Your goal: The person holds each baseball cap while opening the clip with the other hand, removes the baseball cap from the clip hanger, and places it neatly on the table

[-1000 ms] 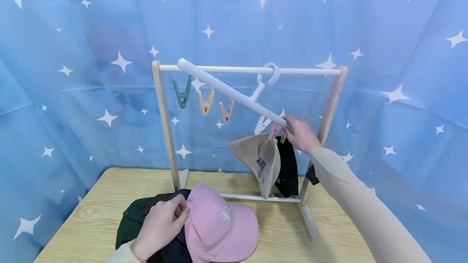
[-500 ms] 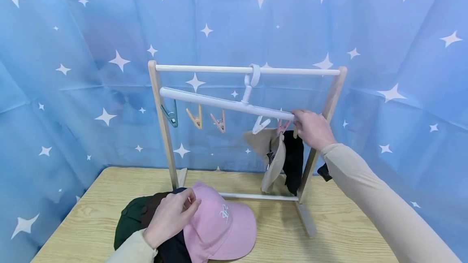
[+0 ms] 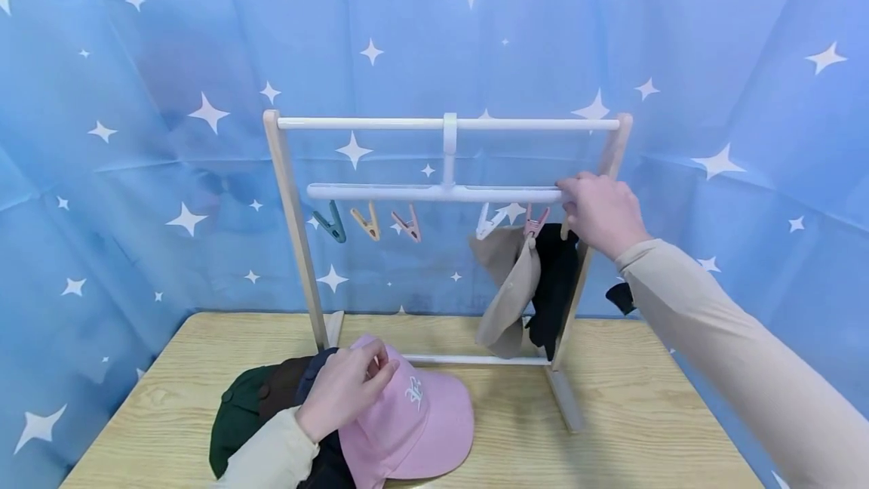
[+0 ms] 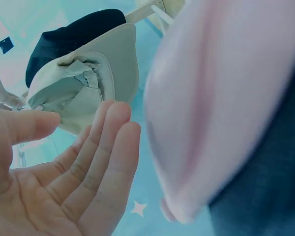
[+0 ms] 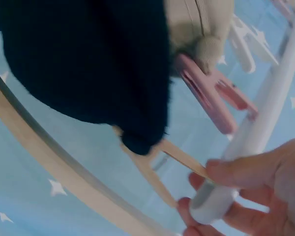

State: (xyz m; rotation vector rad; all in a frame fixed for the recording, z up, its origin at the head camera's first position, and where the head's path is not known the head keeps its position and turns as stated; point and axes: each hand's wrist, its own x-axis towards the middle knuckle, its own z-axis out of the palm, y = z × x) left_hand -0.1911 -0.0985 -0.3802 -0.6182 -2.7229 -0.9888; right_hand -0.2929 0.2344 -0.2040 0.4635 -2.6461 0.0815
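My right hand point(image 3: 604, 213) grips the right end of a white clip hanger point(image 3: 407, 193), whose hook sits over the rack's top bar point(image 3: 366, 124). A beige cap point(image 3: 512, 296) hangs from a pink clip point(image 3: 536, 221). Beside it a black cap point(image 3: 555, 285) hangs from a tan clip point(image 5: 145, 169), close to my right thumb in the right wrist view. White, peach, yellow and green clips on the hanger hold nothing. My left hand point(image 3: 349, 391), fingers loosely bent and holding nothing, is over the pink cap point(image 3: 434, 425); a gap separates them in the left wrist view.
Left of the pink cap lie a navy cap point(image 3: 326, 462), a brown cap point(image 3: 281, 387) and a dark green cap point(image 3: 237, 417), overlapping. The wooden rack's side posts point(image 3: 295, 225) and feet point(image 3: 563, 398) stand on the table point(image 3: 652, 413). Behind hangs a starry blue cloth point(image 3: 380, 13).
The hanger has swung from a steep slant to level and square with the rack, its hook shifting left along the bar. My right hand moved right and up with it; my left hand drifted slightly right.
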